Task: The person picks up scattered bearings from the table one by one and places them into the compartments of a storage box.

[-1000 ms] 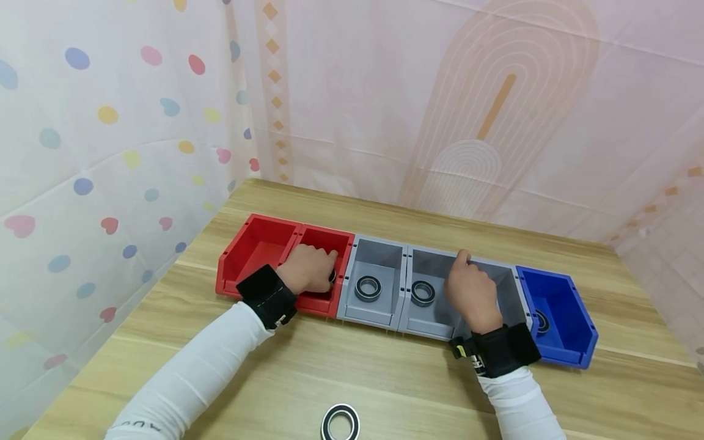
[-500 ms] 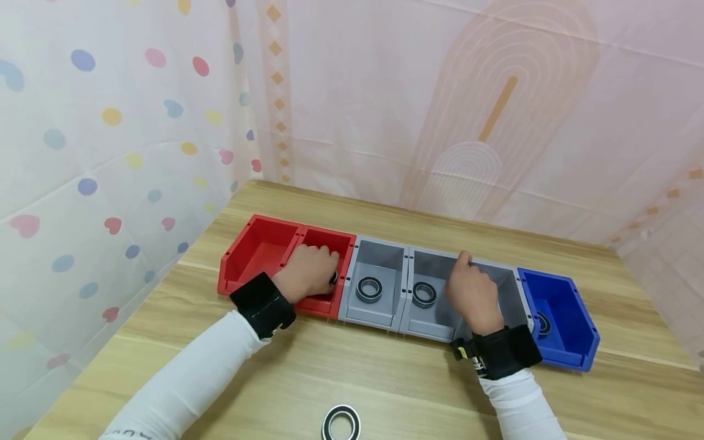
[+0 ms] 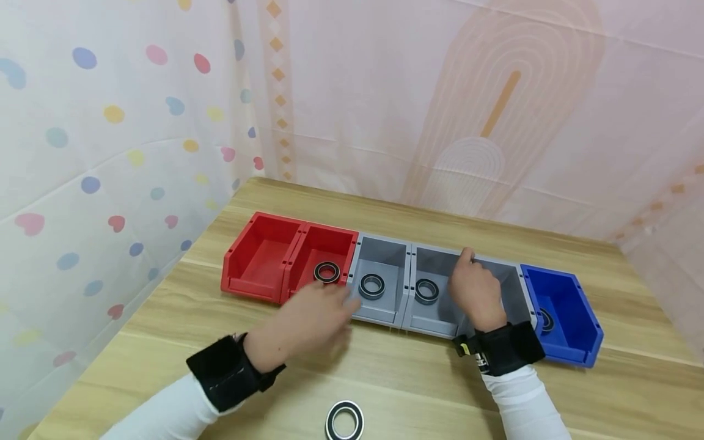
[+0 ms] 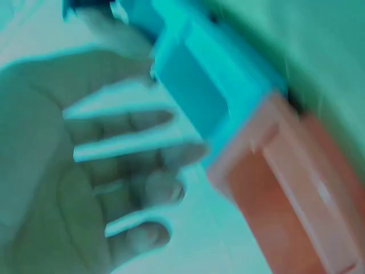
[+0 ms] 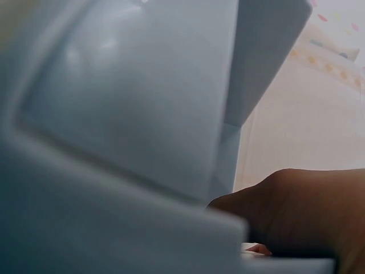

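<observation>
My left hand (image 3: 308, 321) is in front of the right-hand red bin (image 3: 324, 241), fingers spread and holding nothing; the left wrist view shows them loosely straight and blurred. Inside that bin lies a black-and-silver ball bearing (image 3: 327, 264), apart from the hand. My right hand (image 3: 477, 296) stays over the wall between two grey bins (image 3: 431, 263), with curled fingers gripping it. The wall partly hides that hand in the right wrist view, and the fingertips are out of sight. Nearest to me on the table lies another ball bearing (image 3: 330, 421).
The bins stand side by side in a row. Further bearings lie in the left grey bin (image 3: 381, 253), the middle grey bin and the blue bin (image 3: 572, 324). A second red bin (image 3: 264, 260) ends the row at left. Patterned curtains (image 3: 352, 91) hang behind the wooden table.
My left hand has let go of the bearing in the red bin and drawn back toward me, its fingers spreading. The right hand has kept its place at the grey bins.
</observation>
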The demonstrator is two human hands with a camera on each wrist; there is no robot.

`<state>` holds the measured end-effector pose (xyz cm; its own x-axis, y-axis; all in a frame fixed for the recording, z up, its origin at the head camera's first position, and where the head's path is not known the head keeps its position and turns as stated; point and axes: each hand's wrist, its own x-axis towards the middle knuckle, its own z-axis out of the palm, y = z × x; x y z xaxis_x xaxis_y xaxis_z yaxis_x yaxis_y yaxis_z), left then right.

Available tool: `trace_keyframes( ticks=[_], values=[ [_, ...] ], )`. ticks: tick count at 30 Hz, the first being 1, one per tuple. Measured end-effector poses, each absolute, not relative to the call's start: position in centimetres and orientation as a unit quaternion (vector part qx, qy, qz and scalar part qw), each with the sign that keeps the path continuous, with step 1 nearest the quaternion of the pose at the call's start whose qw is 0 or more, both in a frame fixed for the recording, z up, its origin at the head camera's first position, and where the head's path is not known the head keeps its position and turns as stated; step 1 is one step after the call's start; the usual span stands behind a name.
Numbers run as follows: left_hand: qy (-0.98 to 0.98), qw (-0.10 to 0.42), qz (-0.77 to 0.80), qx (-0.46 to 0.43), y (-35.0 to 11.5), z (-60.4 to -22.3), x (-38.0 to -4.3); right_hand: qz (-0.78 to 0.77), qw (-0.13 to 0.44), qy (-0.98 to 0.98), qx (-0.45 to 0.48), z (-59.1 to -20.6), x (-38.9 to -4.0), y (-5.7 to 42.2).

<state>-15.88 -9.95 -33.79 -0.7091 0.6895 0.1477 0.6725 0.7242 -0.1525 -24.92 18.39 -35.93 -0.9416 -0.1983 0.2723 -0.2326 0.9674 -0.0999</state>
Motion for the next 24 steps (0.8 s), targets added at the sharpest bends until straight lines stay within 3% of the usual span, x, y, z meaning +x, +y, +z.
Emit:
trace_keyframes(
  ticks=[6,14,17,24],
  values=[
    [-0.903,0.018,0.04,-0.428,-8.8,-34.8,-12.5,0.06,0.137,-0.982,0.114,-36.0,-24.9,18.4],
    [-0.887,-0.007,0.031,-0.461,-8.6,-35.7,-9.7,0.065,0.141,-0.982,0.109,-36.0,-24.7,18.4],
    [-0.882,-0.035,0.016,-0.47,-8.7,-36.0,-9.3,0.065,0.149,-0.98,0.112,-36.0,-24.6,18.5],
    [-0.868,-0.039,0.023,-0.494,-8.7,-36.8,-9.2,0.059,0.16,-0.978,0.119,-36.0,-24.6,18.5]
  ],
)
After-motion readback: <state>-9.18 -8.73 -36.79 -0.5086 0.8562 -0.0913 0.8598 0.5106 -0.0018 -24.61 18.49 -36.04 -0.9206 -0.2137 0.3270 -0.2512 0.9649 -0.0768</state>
